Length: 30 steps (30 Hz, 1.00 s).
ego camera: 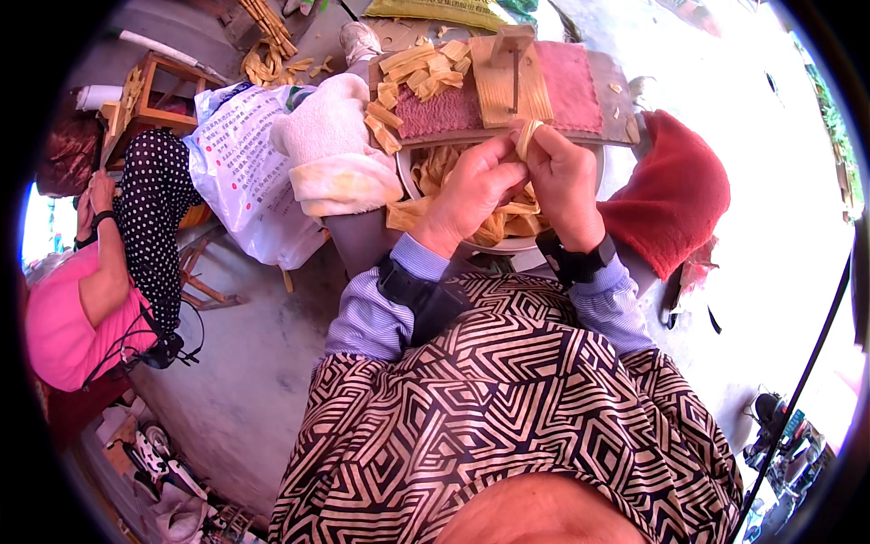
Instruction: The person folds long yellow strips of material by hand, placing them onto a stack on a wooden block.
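Note:
A pale yellow folded strip point(527, 139) is pinched between my left hand point(476, 187) and my right hand point(563, 178), just before the near edge of a wooden board point(615, 102). On the board lie a pink cloth point(567, 81), a pile of folded yellow pieces point(425, 68) at its left, and a wooden block point(510, 81) with an upright piece and a thin metal rod. Beneath my hands, a round white-rimmed basin point(601, 166) holds more yellow strips point(435, 166). My fingertips partly hide the strip.
A white towel point(340, 149) and a red cloth point(673, 197) cover the knees. At the left, a printed plastic bag point(251, 177) hangs beside a small wooden frame point(166, 95). Another person in pink point(88, 299) sits there. A yellow sack point(442, 10) lies beyond the board.

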Motion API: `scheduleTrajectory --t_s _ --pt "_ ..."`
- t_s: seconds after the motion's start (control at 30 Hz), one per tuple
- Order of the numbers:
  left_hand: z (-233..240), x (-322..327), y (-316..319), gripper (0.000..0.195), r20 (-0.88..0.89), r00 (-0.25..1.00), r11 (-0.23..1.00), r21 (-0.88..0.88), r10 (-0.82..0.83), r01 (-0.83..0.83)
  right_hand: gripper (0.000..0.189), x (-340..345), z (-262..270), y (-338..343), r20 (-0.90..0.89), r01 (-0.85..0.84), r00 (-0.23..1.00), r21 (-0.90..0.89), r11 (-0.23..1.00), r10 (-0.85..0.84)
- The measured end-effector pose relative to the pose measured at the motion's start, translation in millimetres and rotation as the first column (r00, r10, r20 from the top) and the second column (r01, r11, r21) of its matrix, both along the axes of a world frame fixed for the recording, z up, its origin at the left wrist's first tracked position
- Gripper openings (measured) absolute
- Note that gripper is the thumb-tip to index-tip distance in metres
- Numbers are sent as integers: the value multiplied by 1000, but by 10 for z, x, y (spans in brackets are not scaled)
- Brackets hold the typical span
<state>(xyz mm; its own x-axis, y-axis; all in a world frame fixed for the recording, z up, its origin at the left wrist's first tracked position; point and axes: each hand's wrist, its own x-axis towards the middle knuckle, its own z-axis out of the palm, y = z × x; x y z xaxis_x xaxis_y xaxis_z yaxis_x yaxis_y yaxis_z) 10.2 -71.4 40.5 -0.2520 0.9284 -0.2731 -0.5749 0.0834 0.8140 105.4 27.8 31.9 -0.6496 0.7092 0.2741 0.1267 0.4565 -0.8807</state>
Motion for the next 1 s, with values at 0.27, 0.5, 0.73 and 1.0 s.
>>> scheduleTrajectory --t_s 0.27,0.5,0.73,1.0 --pt "-163 29 -72 23 192 981 999 5 -32 32 20 131 133 -52 188 -31 982 179 983 -4" --pt "-298 1 -194 14 -138 988 993 -103 -74 60 14 157 34 -43 253 -55 967 192 980 5" --pt "-57 -109 -120 15 -968 -2 967 252 252 -42 29 202 -82 32 162 -99 956 -602 792 243" --pt "-54 -105 -76 26 -928 107 933 360 357 10 23 167 -174 37 -426 -427 904 -904 11 43"
